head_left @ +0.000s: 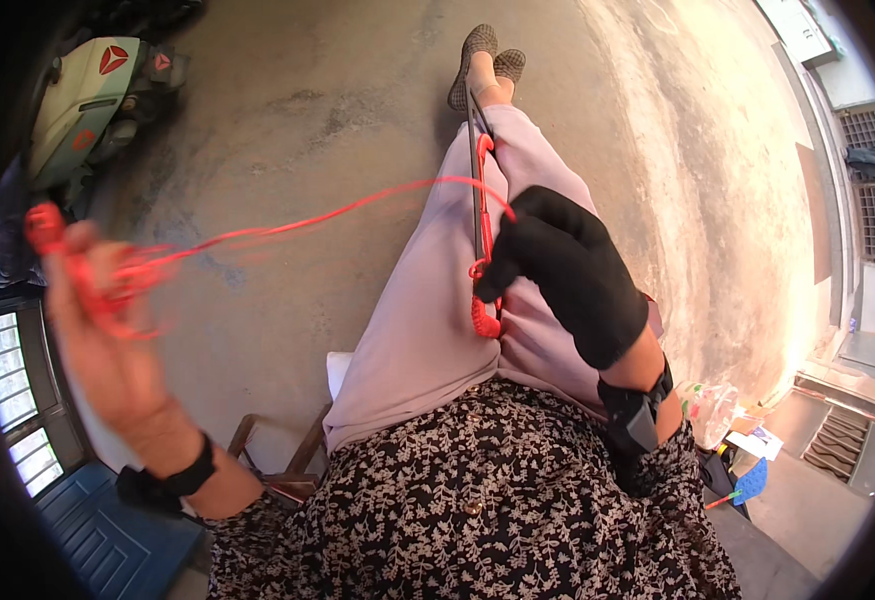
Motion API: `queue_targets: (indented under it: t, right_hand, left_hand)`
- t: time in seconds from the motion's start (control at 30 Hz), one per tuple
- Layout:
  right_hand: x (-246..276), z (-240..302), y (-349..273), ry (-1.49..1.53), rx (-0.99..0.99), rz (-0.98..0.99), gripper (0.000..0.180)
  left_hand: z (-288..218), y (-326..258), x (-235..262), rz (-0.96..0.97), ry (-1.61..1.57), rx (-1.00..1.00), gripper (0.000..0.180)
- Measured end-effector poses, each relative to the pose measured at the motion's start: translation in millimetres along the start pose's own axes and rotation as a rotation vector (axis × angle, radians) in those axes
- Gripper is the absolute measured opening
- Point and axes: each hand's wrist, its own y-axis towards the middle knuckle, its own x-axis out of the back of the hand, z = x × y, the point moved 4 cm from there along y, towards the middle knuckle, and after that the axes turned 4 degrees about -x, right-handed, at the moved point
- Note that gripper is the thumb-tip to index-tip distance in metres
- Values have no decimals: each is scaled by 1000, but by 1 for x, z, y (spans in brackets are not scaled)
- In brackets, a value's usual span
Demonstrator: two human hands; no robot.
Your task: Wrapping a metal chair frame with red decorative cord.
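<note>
My left hand [113, 320], bare and blurred by motion, is raised at the left with its fingers closed round a loose bundle of red cord [138, 275]. From there a strand runs across my lap to my right hand [563, 270], which wears a black glove. The gloved fingers are bent and closed at a thin dark frame [476, 180] lying lengthwise over my legs. Red cord is wound thickly round parts of this frame, with a small loop near the fingertips. My glove hides part of the frame and the exact grip.
My legs in pale pink trousers [408, 270] stretch forward, ankles crossed. A light green scooter [88, 110] stands at the far left. Blue panelled boards [108, 530] are at the lower left. A clear plastic bag [708, 410] and a blue perforated item [751, 482] lie at my right.
</note>
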Motion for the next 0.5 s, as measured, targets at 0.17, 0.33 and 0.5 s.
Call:
queue_targets:
  t: [0.17, 0.33, 0.5]
  right_hand:
    - [6, -24, -21, 68, 20, -87, 16]
    - [5, -21, -40, -223, 44, -204, 5]
    - [28, -27, -30, 310, 15, -105, 14]
  left_hand:
    - [150, -48, -61, 245, 447, 462, 25]
    - [198, -79, -102, 549, 883, 286, 33]
    - [205, -82, -86, 487, 491, 515, 49]
